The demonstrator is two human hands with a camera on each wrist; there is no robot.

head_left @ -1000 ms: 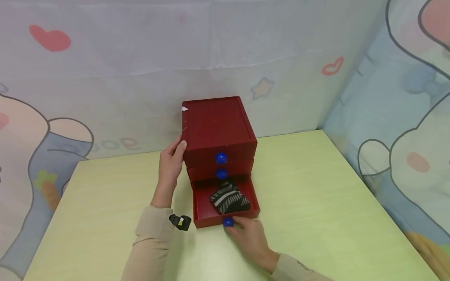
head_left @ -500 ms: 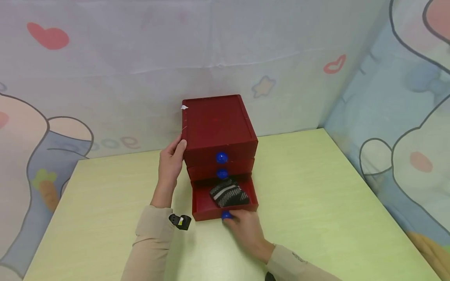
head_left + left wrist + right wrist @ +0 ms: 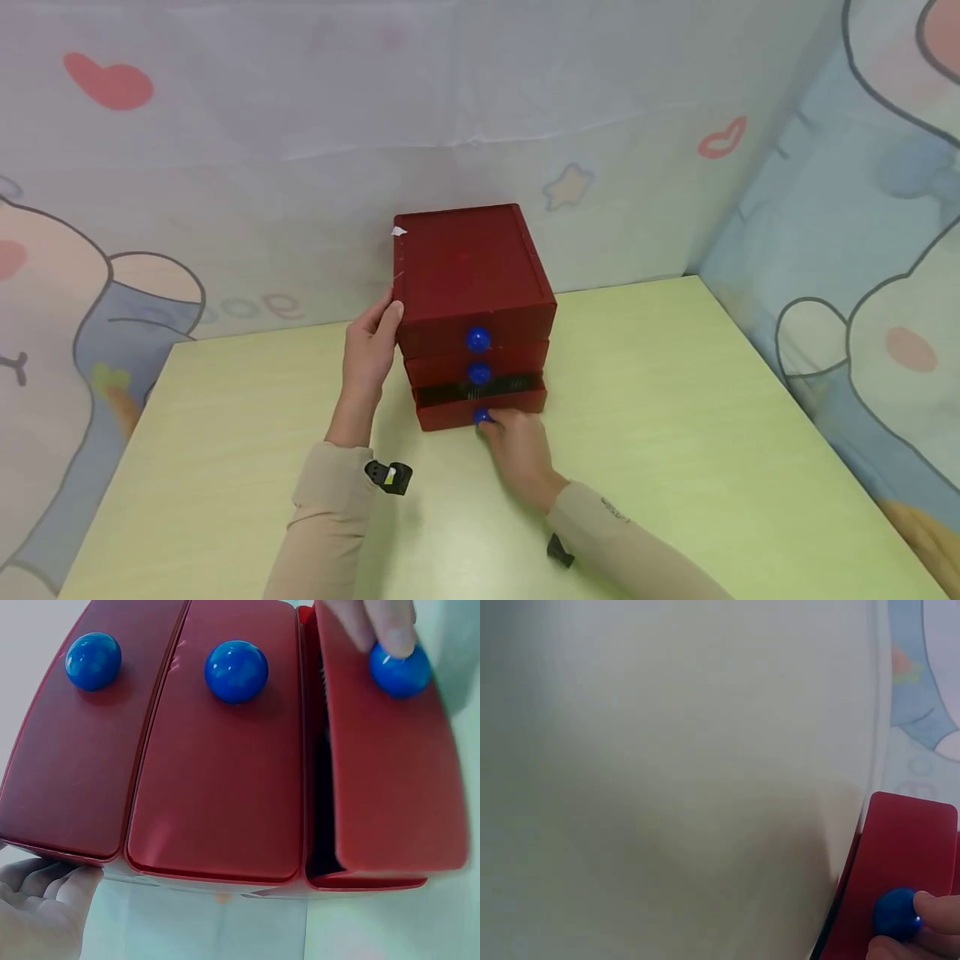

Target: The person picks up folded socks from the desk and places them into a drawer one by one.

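Observation:
A dark red cabinet [image 3: 468, 262] with three stacked drawers stands on the table, each drawer fronted by a round blue knob. My left hand [image 3: 370, 346] rests against the cabinet's left side near its upper front corner; its fingers touch that side in the left wrist view. With thumb and fingers, my right hand [image 3: 519, 450] pinches the lowest blue knob [image 3: 896, 913]. That bottom drawer [image 3: 401, 787] sticks out a little way, while the upper two sit flush. Only a sliver of the dark striped cloth [image 3: 477, 392] inside it shows through the gap.
The pale yellow-green table [image 3: 675, 433] extends on both sides of the cabinet. Behind it hangs a printed cloth backdrop [image 3: 300, 100], close to the cabinet's back. A black strap [image 3: 390, 477] is worn on the left wrist.
My right hand has moved forward, pushing the bottom drawer most of the way in. The striped cloth has gone mostly out of sight. My left hand has stayed against the cabinet.

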